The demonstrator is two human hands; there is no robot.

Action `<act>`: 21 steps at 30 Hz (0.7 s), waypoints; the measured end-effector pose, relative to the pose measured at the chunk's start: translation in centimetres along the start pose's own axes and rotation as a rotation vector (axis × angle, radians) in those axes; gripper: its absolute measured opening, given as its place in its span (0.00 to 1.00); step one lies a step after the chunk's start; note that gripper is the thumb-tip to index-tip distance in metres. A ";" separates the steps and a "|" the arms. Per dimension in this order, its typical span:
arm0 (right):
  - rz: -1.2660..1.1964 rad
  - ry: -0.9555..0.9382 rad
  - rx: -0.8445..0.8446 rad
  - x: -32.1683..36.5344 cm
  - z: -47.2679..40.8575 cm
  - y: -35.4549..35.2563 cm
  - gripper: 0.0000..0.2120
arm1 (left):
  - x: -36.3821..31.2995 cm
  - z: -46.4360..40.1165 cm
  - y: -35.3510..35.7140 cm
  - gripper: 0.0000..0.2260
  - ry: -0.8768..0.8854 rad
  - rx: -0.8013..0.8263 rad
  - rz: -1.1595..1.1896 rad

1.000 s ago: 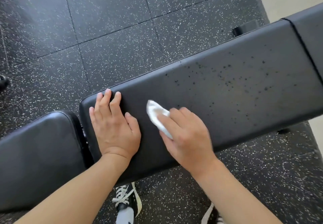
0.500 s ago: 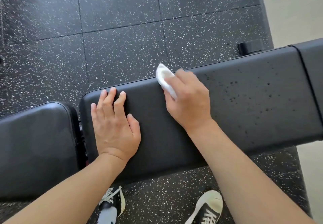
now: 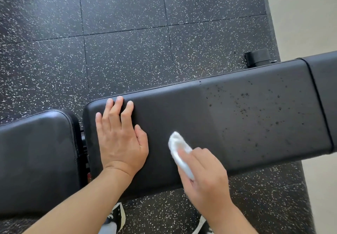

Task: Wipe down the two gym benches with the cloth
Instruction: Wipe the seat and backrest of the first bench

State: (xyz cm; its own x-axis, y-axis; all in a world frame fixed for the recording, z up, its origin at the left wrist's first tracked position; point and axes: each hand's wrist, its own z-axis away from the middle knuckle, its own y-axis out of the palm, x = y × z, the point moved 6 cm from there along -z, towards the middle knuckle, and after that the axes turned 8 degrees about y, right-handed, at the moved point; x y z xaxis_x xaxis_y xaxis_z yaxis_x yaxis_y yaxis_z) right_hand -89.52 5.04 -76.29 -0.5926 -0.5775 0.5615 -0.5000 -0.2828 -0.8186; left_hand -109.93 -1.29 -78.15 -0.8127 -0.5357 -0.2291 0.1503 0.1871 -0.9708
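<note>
A long black padded gym bench pad (image 3: 237,120) runs across the view, with dark specks scattered over its right half; its left half looks smooth. My left hand (image 3: 120,138) lies flat on the pad's left end, fingers spread. My right hand (image 3: 204,177) presses a small white cloth (image 3: 179,151) onto the pad near its front edge. A second black pad (image 3: 36,157) sits at the lower left, separated by a narrow gap.
Black speckled rubber floor tiles (image 3: 127,54) surround the bench. A black bench foot (image 3: 257,57) shows behind the pad at right. A pale floor strip (image 3: 306,14) runs along the right side. My black-and-white shoes (image 3: 116,215) stand under the bench's front edge.
My right hand has swept the cloth from the pad's far edge back toward the near edge and slightly right. My left hand has stayed flat on the pad.
</note>
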 end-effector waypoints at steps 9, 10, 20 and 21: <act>0.196 0.039 -0.193 -3.2 -11.0 -1.4 0.11 | 0.2 0.0 0.1 0.28 0.000 0.004 -0.007; 0.213 0.140 -0.231 -3.6 -13.3 -1.3 0.11 | 0.2 0.0 0.2 0.28 0.001 0.004 -0.010; 0.021 0.118 -0.066 4.6 -14.0 4.2 0.05 | 0.2 0.2 0.3 0.27 0.009 -0.003 -0.005; -0.008 0.097 -0.055 4.2 -12.4 3.8 0.06 | 0.2 0.2 0.3 0.27 0.010 -0.002 -0.006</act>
State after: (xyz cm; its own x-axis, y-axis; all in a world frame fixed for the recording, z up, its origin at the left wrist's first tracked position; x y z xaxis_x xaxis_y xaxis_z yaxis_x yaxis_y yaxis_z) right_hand -101.72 10.98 -75.50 -0.6457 -0.4974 0.5794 -0.5376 -0.2428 -0.8075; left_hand -109.94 -1.49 -78.50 -0.8192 -0.5284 -0.2230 0.1449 0.1855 -0.9719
